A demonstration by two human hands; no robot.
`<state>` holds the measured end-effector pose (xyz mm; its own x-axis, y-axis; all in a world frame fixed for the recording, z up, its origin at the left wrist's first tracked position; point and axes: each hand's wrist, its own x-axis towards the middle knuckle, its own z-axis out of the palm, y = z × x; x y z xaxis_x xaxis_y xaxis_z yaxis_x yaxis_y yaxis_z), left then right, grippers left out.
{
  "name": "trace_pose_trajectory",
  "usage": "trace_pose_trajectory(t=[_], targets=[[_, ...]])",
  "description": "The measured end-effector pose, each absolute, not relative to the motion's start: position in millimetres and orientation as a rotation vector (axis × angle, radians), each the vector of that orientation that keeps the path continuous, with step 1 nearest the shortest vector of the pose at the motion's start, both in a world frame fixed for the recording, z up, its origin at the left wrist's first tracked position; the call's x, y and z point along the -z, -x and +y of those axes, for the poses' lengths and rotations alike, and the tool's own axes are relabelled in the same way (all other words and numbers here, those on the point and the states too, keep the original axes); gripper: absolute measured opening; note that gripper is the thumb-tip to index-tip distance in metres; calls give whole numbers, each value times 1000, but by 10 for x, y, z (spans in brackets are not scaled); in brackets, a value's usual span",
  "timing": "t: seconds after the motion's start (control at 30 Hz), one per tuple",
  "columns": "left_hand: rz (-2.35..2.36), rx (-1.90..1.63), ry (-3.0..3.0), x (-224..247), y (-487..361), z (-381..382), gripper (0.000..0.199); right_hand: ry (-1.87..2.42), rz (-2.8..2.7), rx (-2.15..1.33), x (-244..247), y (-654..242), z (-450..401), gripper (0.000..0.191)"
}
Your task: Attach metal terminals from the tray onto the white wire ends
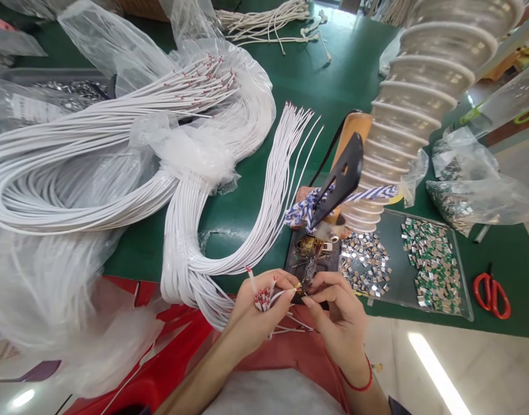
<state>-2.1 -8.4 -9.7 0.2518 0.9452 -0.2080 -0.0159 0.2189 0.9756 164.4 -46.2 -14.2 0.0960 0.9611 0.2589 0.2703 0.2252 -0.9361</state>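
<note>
My left hand [256, 314] is closed around a bunch of white cables with red-tipped ends [263, 300]. Between its thumb and forefinger one white cable end with bared coloured wires [297, 287] points right. My right hand [340, 317] pinches something too small to make out, close to that wire end. Both hands meet at the front of a dark work stand [293, 260], whose metal tip is just above the fingers. Over the stand rise a black slotted bar [343, 178] and an orange-brown handle [353, 129], tied with blue-and-white cord [305, 208].
Long white cable bundles [87, 124], partly wrapped in plastic, cover the left of the green table [333, 63]. A clear ribbed hose [429, 86] comes down behind the stand. To the right are a tray [396, 248] of small metal connectors, bagged parts [457, 202] and red scissors [491, 295].
</note>
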Motion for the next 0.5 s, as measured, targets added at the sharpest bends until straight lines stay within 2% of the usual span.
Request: trace_pose_trajectory(t=[0.5], targets=[[1039, -948, -1119, 95, 19, -48, 15, 1246, -1380, -834, 113, -1661, -455, 20]])
